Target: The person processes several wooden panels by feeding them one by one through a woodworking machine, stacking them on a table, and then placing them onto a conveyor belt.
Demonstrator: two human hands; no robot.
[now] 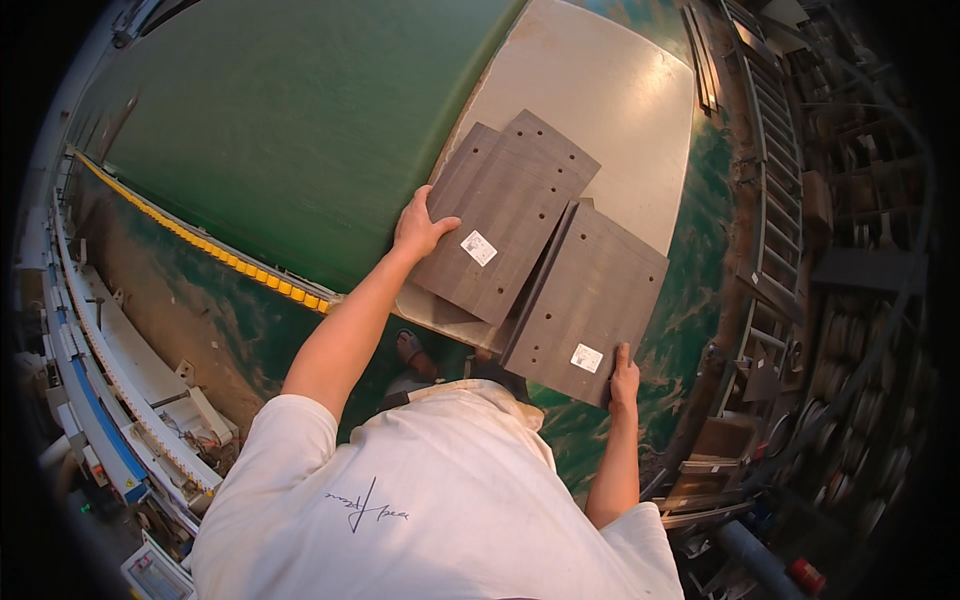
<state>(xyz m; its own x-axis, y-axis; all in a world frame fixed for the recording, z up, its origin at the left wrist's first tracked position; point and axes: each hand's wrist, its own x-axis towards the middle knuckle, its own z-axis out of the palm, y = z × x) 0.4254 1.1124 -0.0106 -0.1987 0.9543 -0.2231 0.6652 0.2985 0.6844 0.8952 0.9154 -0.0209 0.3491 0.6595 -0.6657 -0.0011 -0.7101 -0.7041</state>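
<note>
Grey-brown panels fill the centre of the head view, which I follow from my distant post, reading clock positions from its middle. At twelve o'clock, the left panel point(490, 215) lies aslant on a pale surface point(610, 85), overlapping a further panel point(562, 150) that juts out toward one o'clock. At three o'clock, the right panel point(588, 300) sits just beside it, its lower part reaching beyond the surface's edge; I cannot tell how much of it is supported. Each of these two bears round dark holes and a white label point(479, 248).

At eleven o'clock, I see the left hand point(425, 232) grasping the left panel by its outer edge, thumb upon the upper face. At four o'clock, the right hand point(624, 382) grips the right panel near its lower outer corner; the fingers beneath are hidden from me.

Surroundings: a broad green expanse point(270, 140) at ten o'clock, a yellow strip point(215, 252) along its border at nine, a ladder-like rack point(782, 190) at two, and the wearer's white shirt point(440, 490) at six.
</note>
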